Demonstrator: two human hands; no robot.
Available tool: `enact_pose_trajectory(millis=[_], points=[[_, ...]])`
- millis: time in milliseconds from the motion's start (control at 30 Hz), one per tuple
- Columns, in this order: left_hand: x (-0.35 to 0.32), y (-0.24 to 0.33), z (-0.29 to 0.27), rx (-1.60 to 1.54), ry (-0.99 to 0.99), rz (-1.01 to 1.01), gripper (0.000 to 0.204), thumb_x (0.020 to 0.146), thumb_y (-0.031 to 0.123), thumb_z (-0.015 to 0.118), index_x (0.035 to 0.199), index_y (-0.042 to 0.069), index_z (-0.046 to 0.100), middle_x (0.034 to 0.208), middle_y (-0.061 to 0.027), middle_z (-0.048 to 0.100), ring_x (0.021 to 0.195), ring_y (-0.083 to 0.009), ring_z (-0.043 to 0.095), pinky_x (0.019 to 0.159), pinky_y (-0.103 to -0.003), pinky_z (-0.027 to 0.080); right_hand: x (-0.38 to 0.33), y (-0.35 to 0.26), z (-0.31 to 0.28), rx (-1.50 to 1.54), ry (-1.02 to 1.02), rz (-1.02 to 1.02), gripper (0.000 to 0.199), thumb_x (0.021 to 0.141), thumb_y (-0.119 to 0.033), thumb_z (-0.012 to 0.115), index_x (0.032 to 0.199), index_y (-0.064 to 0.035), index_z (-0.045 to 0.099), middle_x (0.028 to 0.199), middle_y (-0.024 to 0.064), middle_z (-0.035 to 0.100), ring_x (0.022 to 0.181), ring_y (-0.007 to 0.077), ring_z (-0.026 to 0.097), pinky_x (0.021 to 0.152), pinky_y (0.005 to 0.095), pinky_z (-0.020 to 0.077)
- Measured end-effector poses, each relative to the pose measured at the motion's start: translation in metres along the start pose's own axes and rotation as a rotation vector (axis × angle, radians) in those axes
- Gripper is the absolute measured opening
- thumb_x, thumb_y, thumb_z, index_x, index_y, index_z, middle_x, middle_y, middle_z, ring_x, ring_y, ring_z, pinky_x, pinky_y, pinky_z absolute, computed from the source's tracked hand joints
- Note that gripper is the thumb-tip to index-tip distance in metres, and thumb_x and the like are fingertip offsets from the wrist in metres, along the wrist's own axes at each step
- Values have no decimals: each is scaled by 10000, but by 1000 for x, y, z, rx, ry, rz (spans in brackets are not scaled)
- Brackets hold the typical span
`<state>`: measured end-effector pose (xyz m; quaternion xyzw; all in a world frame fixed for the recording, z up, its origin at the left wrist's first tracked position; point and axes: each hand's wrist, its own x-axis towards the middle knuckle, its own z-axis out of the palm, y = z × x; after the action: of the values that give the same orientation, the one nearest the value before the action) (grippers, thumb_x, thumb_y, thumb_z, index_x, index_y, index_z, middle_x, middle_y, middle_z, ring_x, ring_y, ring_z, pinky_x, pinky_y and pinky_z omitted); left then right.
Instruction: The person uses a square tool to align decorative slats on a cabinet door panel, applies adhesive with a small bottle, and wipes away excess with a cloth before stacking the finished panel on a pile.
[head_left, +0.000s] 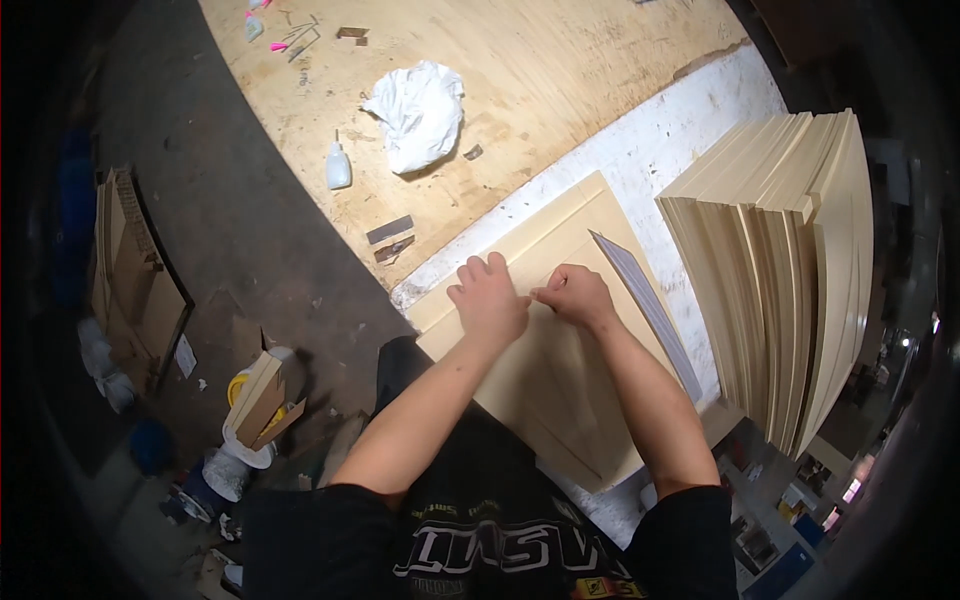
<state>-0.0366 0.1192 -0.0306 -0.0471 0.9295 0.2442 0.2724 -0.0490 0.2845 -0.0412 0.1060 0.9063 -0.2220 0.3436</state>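
A pale wood-coloured panel [560,370] lies tilted across the table's near edge, in front of my body, with a lengthwise line near its far edge. My left hand [490,302] rests on it, fingers spread toward the far edge and thumb toward the right. Close beside that thumb, my right hand [578,296] is closed in a pinch; whatever is between its fingertips is too small to make out. The two hands nearly meet over the panel. Several thin grey strips [640,300] lie along the panel's right side, next to my right forearm.
A tall stack of pale panels [770,260] stands at the right. On the wooden tabletop [540,90] are a crumpled white bag [418,115], a small nozzle bottle [339,168] and grey scraps [390,230]. Cardboard [130,280] and a white bucket [250,440] holding offcuts stand at the left.
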Motion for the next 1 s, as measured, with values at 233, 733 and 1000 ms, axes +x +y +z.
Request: enact_pose_trajectory(millis=[233, 733, 1000], points=[[1, 7, -13, -65, -63, -58, 635, 785, 260, 880, 1258, 50, 510, 1273, -199, 491, 1241, -378, 453, 971, -535, 371, -4, 7, 5, 175, 25, 105, 344, 799, -377, 871, 813, -62, 734, 767, 89, 732, 725, 243, 695, 698, 347, 544], [-35, -55, -10, 173, 2, 655, 720, 947, 382, 693, 1592, 189, 440, 1483, -237, 436, 1303, -426, 447, 1039, -549, 402, -97, 26, 84, 223, 574, -61, 388, 949, -343, 727, 1273, -130, 707, 1340, 71, 668, 1280, 310, 587, 1203, 629, 265], [-38, -48, -16, 408, -67, 814, 666, 979, 411, 669, 1567, 180, 458, 1644, -170, 328, 1397, -450, 397, 1014, -598, 456, -143, 49, 128, 110, 854, -135, 450, 918, -317, 741, 1334, -156, 682, 1360, 67, 633, 1319, 301, 525, 1124, 523, 368]])
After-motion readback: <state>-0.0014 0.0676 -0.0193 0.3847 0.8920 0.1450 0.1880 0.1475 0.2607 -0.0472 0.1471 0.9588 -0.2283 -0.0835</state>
